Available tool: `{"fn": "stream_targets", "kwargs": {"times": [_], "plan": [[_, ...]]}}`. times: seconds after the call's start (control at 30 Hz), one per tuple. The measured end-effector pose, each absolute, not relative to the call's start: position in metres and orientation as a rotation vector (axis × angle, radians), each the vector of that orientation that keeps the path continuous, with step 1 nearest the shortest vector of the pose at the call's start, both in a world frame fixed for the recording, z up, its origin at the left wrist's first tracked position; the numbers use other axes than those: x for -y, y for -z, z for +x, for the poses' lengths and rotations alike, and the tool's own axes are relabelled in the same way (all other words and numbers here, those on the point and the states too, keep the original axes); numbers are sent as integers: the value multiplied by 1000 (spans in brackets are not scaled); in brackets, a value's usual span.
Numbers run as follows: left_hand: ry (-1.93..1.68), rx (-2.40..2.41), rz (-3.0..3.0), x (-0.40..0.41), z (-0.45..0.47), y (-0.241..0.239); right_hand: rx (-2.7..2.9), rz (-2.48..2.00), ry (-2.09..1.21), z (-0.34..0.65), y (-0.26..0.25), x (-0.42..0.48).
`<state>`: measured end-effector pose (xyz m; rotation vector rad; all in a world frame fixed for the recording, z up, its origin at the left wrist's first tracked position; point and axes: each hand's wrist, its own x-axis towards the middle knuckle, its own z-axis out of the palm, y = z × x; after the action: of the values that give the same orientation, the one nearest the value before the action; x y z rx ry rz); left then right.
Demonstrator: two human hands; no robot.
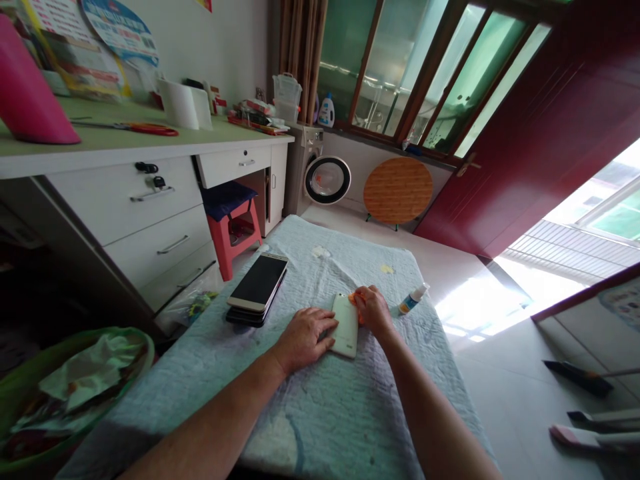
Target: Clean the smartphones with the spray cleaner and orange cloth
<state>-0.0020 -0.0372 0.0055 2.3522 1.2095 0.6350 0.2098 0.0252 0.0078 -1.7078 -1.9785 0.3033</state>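
A white smartphone (345, 327) lies back side up on a pale blue quilted cover (320, 413). My left hand (305, 337) holds the phone at its left edge, thumb and fingertips against it. In my right hand (373, 310) is a bunched orange cloth (356, 300), pressed to the phone's upper right edge; the fingers hide part of the cloth. A small spray bottle (413, 300) with a white cap lies to the right of that hand. On the left, a stack of smartphones (259, 283) rests on the cover, the top one gold-rimmed with a dark screen.
A green bin (147, 353) with crumpled paper stands at the lower left. Beyond it are a white desk (150, 150) with drawers and a red stool (220, 233). Farther back are a washing machine with an open door (327, 180), a round wooden tabletop (397, 190) and a red door (500, 133).
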Motion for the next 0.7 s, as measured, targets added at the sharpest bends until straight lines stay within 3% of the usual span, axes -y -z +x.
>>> {"fn": "stream_targets", "kwargs": {"times": [0.47,0.7], "plan": [[-698,-1145,2276,36,-5,-7,2243,-1406,-369,185,-19,36],[-716,-1123,2311,34,-5,0,2327,-1272,-592,191,-28,60]]}}
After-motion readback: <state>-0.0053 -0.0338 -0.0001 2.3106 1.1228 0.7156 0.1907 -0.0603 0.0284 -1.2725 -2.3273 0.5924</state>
